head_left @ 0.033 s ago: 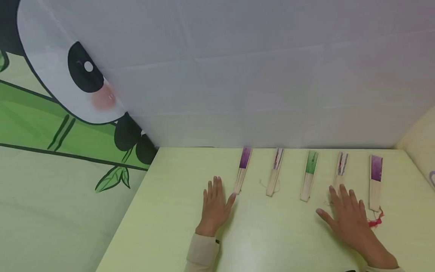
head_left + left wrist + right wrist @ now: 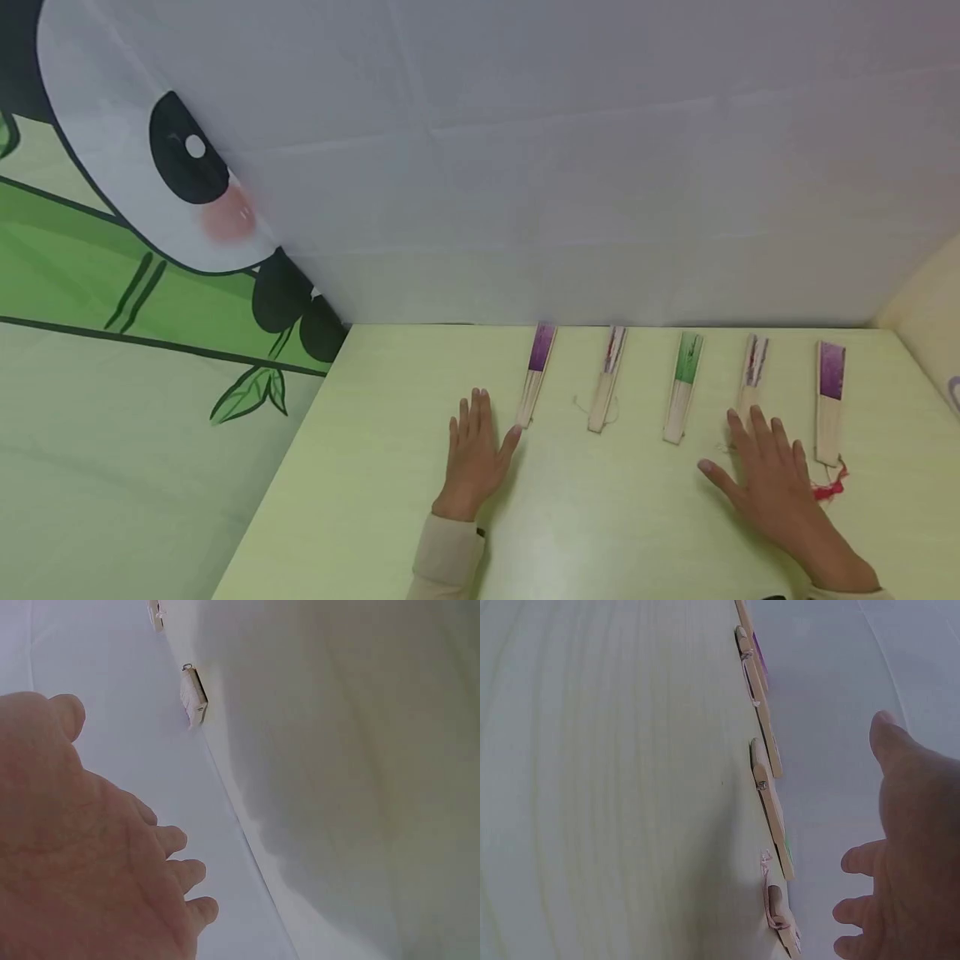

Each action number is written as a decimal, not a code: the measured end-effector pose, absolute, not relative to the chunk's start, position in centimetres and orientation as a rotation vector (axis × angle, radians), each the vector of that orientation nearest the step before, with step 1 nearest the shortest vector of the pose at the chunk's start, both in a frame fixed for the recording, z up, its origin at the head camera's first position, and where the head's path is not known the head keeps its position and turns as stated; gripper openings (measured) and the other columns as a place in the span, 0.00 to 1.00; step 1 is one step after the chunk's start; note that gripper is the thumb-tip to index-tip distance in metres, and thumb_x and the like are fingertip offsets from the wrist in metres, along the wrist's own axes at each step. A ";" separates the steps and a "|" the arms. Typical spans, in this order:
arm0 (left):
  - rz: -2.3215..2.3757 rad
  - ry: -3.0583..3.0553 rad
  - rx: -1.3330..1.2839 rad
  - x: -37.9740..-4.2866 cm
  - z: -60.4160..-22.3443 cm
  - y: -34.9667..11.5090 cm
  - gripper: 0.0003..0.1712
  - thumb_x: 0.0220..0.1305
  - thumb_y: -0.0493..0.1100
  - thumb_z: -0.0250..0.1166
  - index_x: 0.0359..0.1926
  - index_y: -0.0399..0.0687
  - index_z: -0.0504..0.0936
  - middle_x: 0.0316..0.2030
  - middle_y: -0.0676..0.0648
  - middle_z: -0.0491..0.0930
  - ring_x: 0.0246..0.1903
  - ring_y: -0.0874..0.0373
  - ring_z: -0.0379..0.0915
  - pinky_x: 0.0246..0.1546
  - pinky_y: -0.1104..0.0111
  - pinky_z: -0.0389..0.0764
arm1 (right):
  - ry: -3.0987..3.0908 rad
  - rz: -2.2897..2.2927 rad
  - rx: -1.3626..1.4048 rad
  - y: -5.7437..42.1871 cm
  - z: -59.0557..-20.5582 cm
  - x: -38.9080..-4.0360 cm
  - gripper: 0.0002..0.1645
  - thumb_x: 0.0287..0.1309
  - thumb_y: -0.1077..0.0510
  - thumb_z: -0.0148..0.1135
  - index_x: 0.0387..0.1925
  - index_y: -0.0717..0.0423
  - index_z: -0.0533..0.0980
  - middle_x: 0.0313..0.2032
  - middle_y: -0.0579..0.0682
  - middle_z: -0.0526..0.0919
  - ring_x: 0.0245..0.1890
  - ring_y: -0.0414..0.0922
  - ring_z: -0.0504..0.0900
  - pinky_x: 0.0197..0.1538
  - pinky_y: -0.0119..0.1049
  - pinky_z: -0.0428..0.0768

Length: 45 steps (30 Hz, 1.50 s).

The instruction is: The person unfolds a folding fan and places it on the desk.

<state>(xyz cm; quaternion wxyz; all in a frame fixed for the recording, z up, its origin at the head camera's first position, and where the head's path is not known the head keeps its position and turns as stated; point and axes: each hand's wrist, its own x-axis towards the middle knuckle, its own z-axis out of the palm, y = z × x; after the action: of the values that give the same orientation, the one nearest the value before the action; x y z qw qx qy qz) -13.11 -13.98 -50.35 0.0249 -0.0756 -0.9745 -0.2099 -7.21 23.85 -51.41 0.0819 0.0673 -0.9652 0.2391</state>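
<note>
Several folded hand fans lie in a row near the table's back edge. From left to right they are a purple fan (image 2: 536, 375), a patterned fan (image 2: 607, 379), a green fan (image 2: 682, 387), a second patterned fan (image 2: 753, 371) and another purple fan (image 2: 830, 404) with a red tassel (image 2: 829, 483). My left hand (image 2: 474, 467), fingers straight and thumb spread, is left of the first purple fan, its thumb tip close by the fan's near end. With fingers spread, my right hand (image 2: 772, 492) overlaps the near end of the second patterned fan in the head view. Neither hand holds anything.
The pale yellow table (image 2: 360, 500) meets a white cloth backdrop (image 2: 562, 208) right behind the fans. A printed panda and bamboo cloth (image 2: 135, 333) hangs at the left. A pale side wall (image 2: 930, 325) stands at the right edge.
</note>
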 end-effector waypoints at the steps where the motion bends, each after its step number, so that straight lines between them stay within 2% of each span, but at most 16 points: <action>1: -0.658 -3.011 -0.235 -13.2 -50.4 -14.0 0.45 0.68 0.64 0.42 0.71 0.36 0.41 0.71 0.39 0.40 0.69 0.42 0.34 0.65 0.47 0.39 | -2.882 0.715 0.199 23.9 -51.4 -7.2 0.50 0.59 0.38 0.54 0.71 0.59 0.44 0.68 0.70 0.42 0.66 0.68 0.34 0.61 0.65 0.28; 7: -0.691 -2.999 -0.226 -13.9 -50.9 -13.6 0.46 0.67 0.67 0.37 0.71 0.39 0.38 0.71 0.41 0.38 0.69 0.43 0.32 0.66 0.48 0.37 | -2.867 0.711 0.191 23.9 -51.1 -7.3 0.50 0.59 0.39 0.55 0.70 0.60 0.45 0.67 0.71 0.43 0.66 0.69 0.36 0.61 0.66 0.29; 12: -0.751 -2.980 -0.192 -14.4 -50.2 -13.0 0.46 0.68 0.66 0.38 0.71 0.39 0.40 0.71 0.40 0.42 0.68 0.41 0.36 0.65 0.48 0.41 | -2.829 0.740 0.204 23.8 -51.0 -7.3 0.50 0.59 0.40 0.56 0.71 0.58 0.45 0.67 0.70 0.44 0.66 0.69 0.37 0.61 0.65 0.29; 17: -0.802 -2.926 -0.131 -15.0 -49.3 -12.1 0.42 0.66 0.60 0.49 0.71 0.40 0.48 0.68 0.40 0.53 0.66 0.41 0.48 0.63 0.49 0.54 | -2.790 0.809 0.232 23.0 -50.3 -7.6 0.47 0.60 0.43 0.57 0.70 0.59 0.48 0.66 0.72 0.49 0.65 0.70 0.42 0.61 0.67 0.33; 21: -0.840 -2.870 -0.053 -15.7 -48.8 -11.3 0.39 0.62 0.54 0.59 0.68 0.42 0.58 0.61 0.40 0.66 0.58 0.43 0.63 0.51 0.50 0.70 | -2.753 0.859 0.268 21.5 -49.6 -8.1 0.43 0.60 0.45 0.57 0.67 0.66 0.54 0.63 0.73 0.55 0.62 0.71 0.51 0.60 0.69 0.41; 24: -0.870 -2.847 0.013 -16.3 -48.6 -10.7 0.36 0.59 0.50 0.63 0.66 0.44 0.63 0.56 0.40 0.72 0.52 0.44 0.70 0.43 0.50 0.75 | -2.730 0.913 0.298 20.3 -49.2 -8.3 0.41 0.61 0.47 0.58 0.66 0.67 0.56 0.63 0.72 0.57 0.61 0.70 0.53 0.61 0.67 0.45; 31: -0.866 -2.846 0.071 -17.2 -48.7 -9.4 0.34 0.55 0.45 0.67 0.63 0.43 0.68 0.51 0.40 0.75 0.47 0.44 0.73 0.39 0.50 0.77 | -2.730 0.990 0.310 17.8 -48.8 -8.7 0.40 0.61 0.46 0.58 0.67 0.62 0.57 0.64 0.67 0.58 0.62 0.67 0.55 0.59 0.65 0.53; 38: -0.830 -2.905 0.076 -17.8 -49.2 -8.7 0.32 0.54 0.43 0.69 0.60 0.41 0.70 0.47 0.39 0.77 0.46 0.44 0.73 0.40 0.52 0.77 | -2.720 0.991 0.367 15.8 -48.5 -9.1 0.38 0.61 0.47 0.57 0.66 0.62 0.58 0.63 0.65 0.61 0.62 0.63 0.57 0.62 0.60 0.51; 45: -0.788 -2.907 0.027 -17.9 -49.4 -8.5 0.26 0.50 0.34 0.69 0.52 0.38 0.76 0.37 0.39 0.81 0.36 0.45 0.78 0.27 0.56 0.80 | -2.744 0.995 0.365 14.2 -48.6 -9.2 0.38 0.60 0.47 0.58 0.65 0.61 0.60 0.63 0.62 0.63 0.63 0.61 0.58 0.61 0.61 0.54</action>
<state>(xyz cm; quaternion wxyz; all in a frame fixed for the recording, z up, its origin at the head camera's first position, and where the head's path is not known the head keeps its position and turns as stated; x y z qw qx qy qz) -17.88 -8.47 -49.44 0.0649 0.0091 -0.9631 -0.2611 -9.18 14.22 -48.59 0.0999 0.1236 -0.9282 0.3365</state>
